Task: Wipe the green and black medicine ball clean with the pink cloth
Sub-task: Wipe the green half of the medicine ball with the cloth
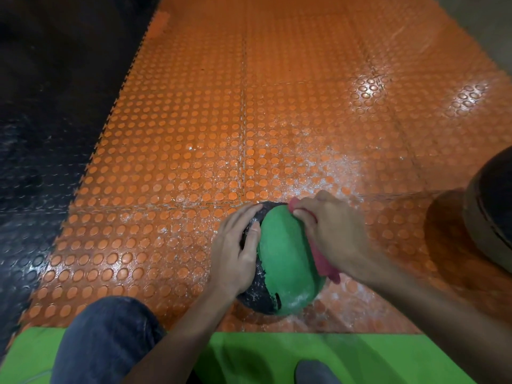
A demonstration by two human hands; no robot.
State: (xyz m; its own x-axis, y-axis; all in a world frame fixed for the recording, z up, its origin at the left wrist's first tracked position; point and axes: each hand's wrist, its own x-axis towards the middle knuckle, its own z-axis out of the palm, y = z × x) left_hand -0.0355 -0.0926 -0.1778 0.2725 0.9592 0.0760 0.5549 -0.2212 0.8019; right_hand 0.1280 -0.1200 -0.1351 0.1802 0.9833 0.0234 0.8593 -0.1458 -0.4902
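The green and black medicine ball [285, 261] sits on the orange studded floor mat, low and right of centre. My left hand [238, 245] lies flat on its black left side, fingers stretched over the top. My right hand [329, 231] presses the pink cloth [321, 259] against the ball's right side, fingers curled over the cloth. Only a strip of cloth shows under the hand, from the ball's top down to its lower right. White dust speckles the ball's black part and lower green edge.
The orange mat [207, 134] carries white powder near the ball. Black studded mats [36, 134] lie to the left, a green mat [277, 356] at the bottom. A dark round object [490, 214] stands at the right edge. My knee in jeans [105, 339] is lower left.
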